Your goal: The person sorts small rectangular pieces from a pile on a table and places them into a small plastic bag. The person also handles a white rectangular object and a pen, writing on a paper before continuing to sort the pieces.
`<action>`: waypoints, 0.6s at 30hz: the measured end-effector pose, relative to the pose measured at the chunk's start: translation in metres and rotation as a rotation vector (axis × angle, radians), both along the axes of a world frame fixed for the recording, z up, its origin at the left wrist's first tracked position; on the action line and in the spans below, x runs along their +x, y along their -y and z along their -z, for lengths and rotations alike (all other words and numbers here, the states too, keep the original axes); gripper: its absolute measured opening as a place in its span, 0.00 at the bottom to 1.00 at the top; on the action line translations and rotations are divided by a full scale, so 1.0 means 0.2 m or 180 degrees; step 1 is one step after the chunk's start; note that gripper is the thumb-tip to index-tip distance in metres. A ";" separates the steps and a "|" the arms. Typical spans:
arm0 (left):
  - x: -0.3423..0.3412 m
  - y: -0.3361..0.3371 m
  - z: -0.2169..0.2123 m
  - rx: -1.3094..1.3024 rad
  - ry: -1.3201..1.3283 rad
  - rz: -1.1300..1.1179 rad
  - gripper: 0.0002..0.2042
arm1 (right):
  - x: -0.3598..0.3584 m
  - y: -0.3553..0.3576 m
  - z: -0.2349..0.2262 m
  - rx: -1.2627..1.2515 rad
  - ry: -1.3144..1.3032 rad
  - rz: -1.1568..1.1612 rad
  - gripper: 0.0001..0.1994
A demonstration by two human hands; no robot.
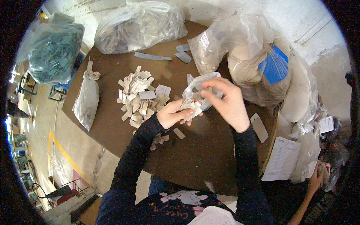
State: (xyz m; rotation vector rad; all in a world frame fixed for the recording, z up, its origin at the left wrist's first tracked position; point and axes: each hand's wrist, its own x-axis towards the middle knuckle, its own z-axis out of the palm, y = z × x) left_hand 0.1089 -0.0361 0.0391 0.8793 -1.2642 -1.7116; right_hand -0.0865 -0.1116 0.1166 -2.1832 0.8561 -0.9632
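Note:
My left hand (170, 114) is closed around a small bunch of pale, flat strip pieces (192, 108), in front of me over the brown table. Just right of it, my right hand (231, 103) is above a small see-through plastic bag (192, 83) that lies with its mouth open. Its thumb and fingers are curled together, slightly blurred; what they hold, if anything, cannot be made out. Left of my hands spreads a pile of similar beige strips (137, 88), with white paper slips (147, 95) on top. A few loose strips (179, 133) lie nearer to me.
Big plastic bags (140, 28) stand along the far edge, one full of teal pieces (52, 52), another of round beige pads (245, 69). A knotted bag (87, 99) lies left. A printed sheet (281, 159) is at right, near another person's hand (318, 176).

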 end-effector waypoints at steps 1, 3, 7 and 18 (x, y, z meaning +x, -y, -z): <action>0.00 0.00 0.01 -0.0002 0.0133 0.0057 0.18 | 0.03 -0.03 0.00 0.0091 0.0156 -0.0235 0.09; 0.01 0.00 0.03 -0.0007 0.0396 0.0177 0.17 | 0.06 -0.06 0.04 0.0236 -0.0156 -0.0606 0.08; 0.03 -0.01 0.04 -0.0206 0.0267 0.0008 0.16 | 0.08 -0.06 0.05 0.0364 0.0007 -0.0655 0.06; 0.03 0.01 -0.03 -0.0056 0.0232 -0.0560 0.14 | 0.02 -0.02 0.03 0.0280 -0.0088 -0.0131 0.05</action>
